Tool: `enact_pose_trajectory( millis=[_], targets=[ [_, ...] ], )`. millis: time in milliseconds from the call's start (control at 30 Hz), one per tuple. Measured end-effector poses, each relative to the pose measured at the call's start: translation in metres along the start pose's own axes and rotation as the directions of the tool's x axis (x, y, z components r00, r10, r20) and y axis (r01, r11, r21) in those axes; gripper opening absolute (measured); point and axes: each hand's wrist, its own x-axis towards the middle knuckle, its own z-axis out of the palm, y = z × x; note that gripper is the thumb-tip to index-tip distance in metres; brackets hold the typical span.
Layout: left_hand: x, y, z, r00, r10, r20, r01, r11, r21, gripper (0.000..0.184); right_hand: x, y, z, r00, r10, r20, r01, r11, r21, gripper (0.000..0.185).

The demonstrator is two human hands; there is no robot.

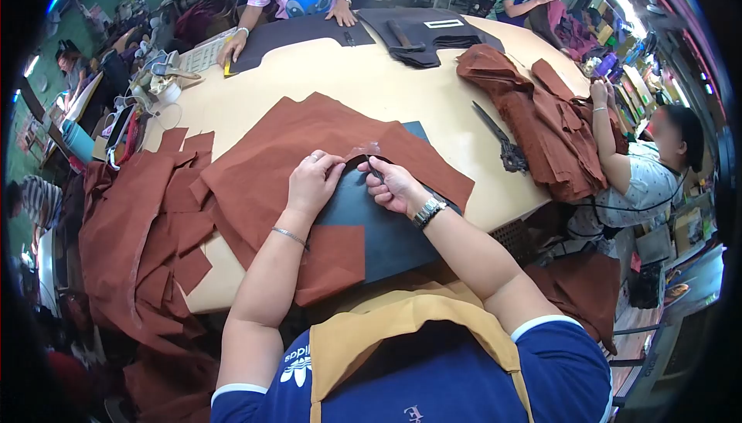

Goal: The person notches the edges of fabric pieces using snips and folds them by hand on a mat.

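Note:
My left hand [315, 182] has its thumb and fingers pinched at the edge of a rust-brown fabric piece [309, 129] spread over the table. Just to its right, my right hand [396, 188] is closed around a small dark tool [374, 166], whose tip is near the same curved edge; its exact kind is not clear. A shiny, see-through scrap [366, 148] lies on the cloth just beyond my fingers. Under both hands lies a dark blue-grey sheet [386, 245], with a folded brown piece [332, 260] over its near left part.
Large scissors [501, 137] lie on the table [502, 199] at right, beside piled brown fabric [533, 121]. More brown cloth [131, 230] hangs off the left edge. Dark panels [425, 32] with a hammer [402, 36] lie at the far side. Co-workers stand across and at right.

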Motion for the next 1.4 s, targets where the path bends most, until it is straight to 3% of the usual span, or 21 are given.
enact_pose_trajectory(
  millis=[167,400,500,700,833,933,1033,1100,1167,1233,1267,1300,1367,1400],
  targets=[
    [0.0,-0.001,0.002,1.0,0.001,0.004,-0.001,1.0,0.003,0.007,0.0,-0.007,0.007,0.998,0.057,0.015,-0.057,0.998,0.026,0.031],
    [0.001,-0.001,0.001,1.0,-0.011,0.006,0.011,1.0,0.006,0.007,-0.006,0.001,0.007,0.998,-0.03,-0.051,0.027,0.998,-0.061,0.031],
    [0.001,-0.001,0.002,1.0,0.0,0.003,0.0,1.0,0.005,0.007,-0.001,-0.005,0.011,0.999,0.051,-0.016,-0.051,0.999,-0.01,0.032],
    [0.001,-0.003,0.001,1.0,-0.001,-0.002,0.001,1.0,0.016,0.007,-0.005,0.004,0.009,0.997,-0.039,-0.069,0.034,0.997,-0.074,0.032],
    [0.001,-0.001,0.002,1.0,-0.004,0.016,0.003,1.0,0.009,0.007,0.003,-0.003,0.009,0.998,0.055,-0.014,-0.055,0.998,-0.027,0.033],
    [0.001,0.002,-0.001,0.999,0.0,0.049,-0.002,0.999,0.041,0.009,0.007,-0.001,0.011,0.999,0.01,-0.034,-0.011,1.0,-0.015,0.032],
    [0.002,0.008,-0.006,0.984,-0.12,0.132,0.133,0.987,-0.094,0.014,-0.006,0.005,0.006,0.999,-0.033,-0.011,0.033,0.999,0.0,0.031],
    [0.006,0.013,-0.029,0.944,-0.108,0.312,0.138,0.987,-0.077,0.025,-0.029,0.001,-0.003,0.984,-0.174,-0.05,0.165,0.976,-0.139,0.031],
    [0.009,0.006,-0.06,0.894,-0.02,0.448,0.066,0.994,-0.087,0.032,-0.059,-0.014,-0.021,0.918,-0.38,-0.116,0.308,0.865,-0.396,0.033],
    [0.007,-0.008,-0.092,0.812,0.027,0.584,-0.108,0.989,0.104,0.047,-0.07,-0.032,-0.068,0.697,-0.703,-0.14,0.335,0.492,-0.804,0.036],
    [0.008,0.004,-0.114,0.75,-0.027,0.661,-0.16,0.962,0.221,0.07,-0.074,-0.043,-0.097,0.623,-0.764,-0.165,0.184,0.349,-0.919,0.037],
    [0.002,-0.006,-0.118,0.722,-0.004,0.692,-0.216,0.949,0.231,0.076,-0.078,-0.051,-0.123,0.544,-0.822,-0.167,0.009,0.205,-0.979,0.038],
    [-0.011,-0.034,-0.118,0.663,0.035,0.748,-0.326,0.912,0.247,0.087,-0.083,-0.053,-0.171,0.458,-0.888,-0.051,-0.283,-0.091,-0.955,0.038],
    [-0.013,-0.042,-0.112,0.639,-0.013,0.769,-0.295,0.919,0.261,0.094,-0.083,-0.053,-0.181,0.429,-0.903,0.021,-0.427,-0.223,-0.876,0.039]
  ],
)
